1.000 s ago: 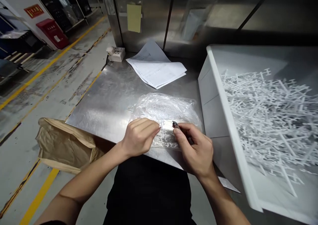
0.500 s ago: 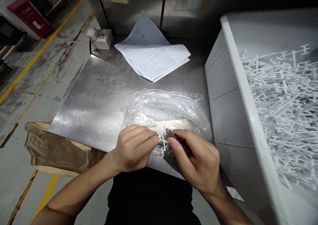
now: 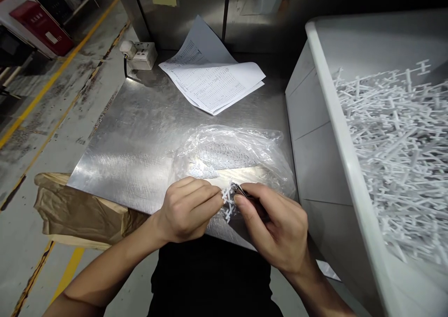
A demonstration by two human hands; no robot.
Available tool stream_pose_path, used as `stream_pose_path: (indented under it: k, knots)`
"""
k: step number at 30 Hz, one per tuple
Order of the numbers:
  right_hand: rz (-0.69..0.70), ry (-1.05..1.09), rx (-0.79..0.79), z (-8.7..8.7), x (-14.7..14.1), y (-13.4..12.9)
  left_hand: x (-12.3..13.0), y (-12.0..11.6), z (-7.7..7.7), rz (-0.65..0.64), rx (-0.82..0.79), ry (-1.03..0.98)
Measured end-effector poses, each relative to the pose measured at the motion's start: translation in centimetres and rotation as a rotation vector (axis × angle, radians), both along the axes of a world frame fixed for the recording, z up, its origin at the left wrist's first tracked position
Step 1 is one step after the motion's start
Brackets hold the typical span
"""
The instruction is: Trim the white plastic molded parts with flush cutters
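Observation:
My left hand (image 3: 191, 209) is closed on a small white branched plastic piece (image 3: 229, 206), which sticks out past the fingertips. In my right hand (image 3: 275, 221), between thumb and index finger, is a small shiny metal clipper (image 3: 238, 189), like a nail clipper. Its tip meets the upper part of the white piece; whether the jaws are closed on it I cannot tell. Just beyond both hands lies a clear plastic bag (image 3: 241, 137), holding many tiny pale pieces with dark specks.
A deep white bin (image 3: 345, 149) on the right holds a heap of white plastic sprues (image 3: 402, 158). Printed sheets (image 3: 217, 86) and a power socket box (image 3: 143, 56) lie on the metal table (image 3: 129, 135). An opened brown paper sack (image 3: 80, 214) is at the table's left edge.
The hands stay nearly in place, with the clipper still at the white piece. The whole view has shifted slightly, so the bin and papers appear a little further left.

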State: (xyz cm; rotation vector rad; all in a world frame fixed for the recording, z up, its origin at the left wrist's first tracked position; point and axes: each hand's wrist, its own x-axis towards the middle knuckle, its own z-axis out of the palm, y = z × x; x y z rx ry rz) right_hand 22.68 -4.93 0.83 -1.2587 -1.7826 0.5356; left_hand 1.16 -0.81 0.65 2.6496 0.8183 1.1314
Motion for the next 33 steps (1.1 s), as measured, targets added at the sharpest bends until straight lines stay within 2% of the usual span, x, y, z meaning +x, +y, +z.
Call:
stream_pose_path:
  k: [9, 20, 23, 29, 33]
  knots:
    - [-0.006, 0.014, -0.009, -0.03, -0.1, 0.0, 0.0, -0.11, -0.01, -0.007, 0.028, 0.034]
    - [-0.051, 0.086, -0.223, 0.43, -0.48, 0.52, 0.46, -0.13, 0.03, 0.032, 0.065, 0.057]
    - [-0.058, 0.081, -0.187, 0.25, -0.37, 0.43, 0.46, -0.1, 0.12, 0.047, 0.055, 0.059]
    - [-0.019, -0.013, 0.032, 0.11, -0.34, 0.1, 0.35, -0.05, 0.16, 0.049, 0.062, 0.073]
    - [0.017, -0.031, 0.046, 0.3, -0.5, 0.2, 0.39, -0.11, 0.09, 0.041, 0.077, 0.072]
